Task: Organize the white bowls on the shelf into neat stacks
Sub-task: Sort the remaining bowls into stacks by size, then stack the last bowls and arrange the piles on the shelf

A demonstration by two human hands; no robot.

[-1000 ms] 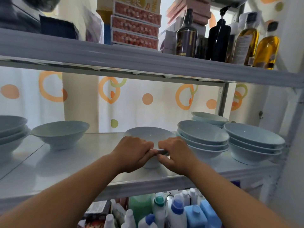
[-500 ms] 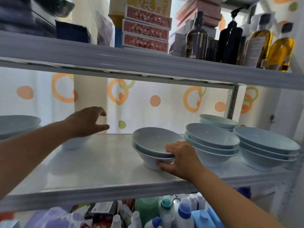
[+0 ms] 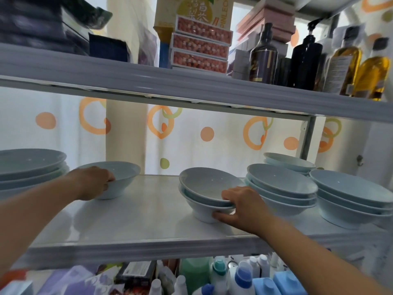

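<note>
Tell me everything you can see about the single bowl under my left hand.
The single pale blue-white glazed bowl looks ceramic, with a wide flared rim and a small round foot. It stands upright and looks empty on the white shelf board, left of centre, apart from the stacks. The left hand grips its near rim.

The glossy white middle shelf board point(image 3: 136, 222) carries pale white ceramic bowls in groups. At the far left sits a stack of wide bowls point(image 3: 27, 167). Beside it stands a single footed bowl point(image 3: 125, 173). Near the centre is a two-bowl stack point(image 3: 204, 188), its upper bowl tilted. To the right stand a taller stack point(image 3: 280, 184), a low stack behind it point(image 3: 289, 162), and another stack at the right end point(image 3: 353, 194).
</note>
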